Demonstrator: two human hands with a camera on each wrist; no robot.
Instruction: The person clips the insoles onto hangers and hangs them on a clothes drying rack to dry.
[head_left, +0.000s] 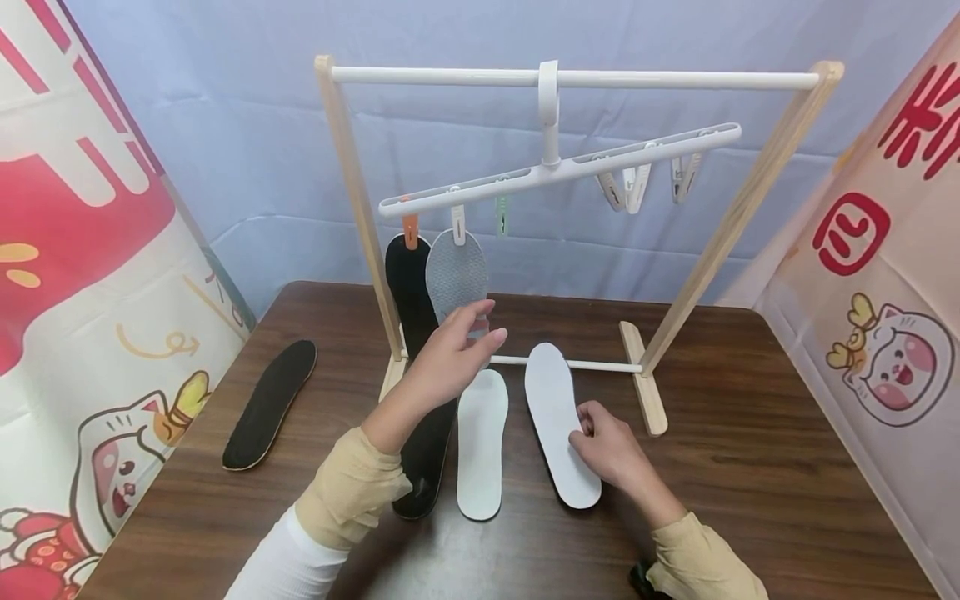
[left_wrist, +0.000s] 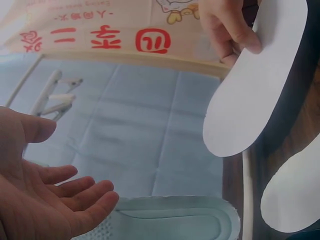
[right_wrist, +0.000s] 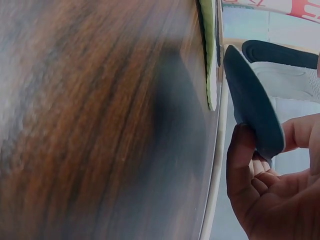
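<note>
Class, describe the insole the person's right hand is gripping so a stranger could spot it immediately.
Find the wooden drying rack on the brown table. By its right foot lies a white insole, pinched by the right hand. Unlike the other white insole, it slants and its edge is lifted.

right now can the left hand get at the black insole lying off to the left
Probably yes. The left hand is open by the hanging grey insole, holding nothing, and the black insole lies alone on bare table.
</note>
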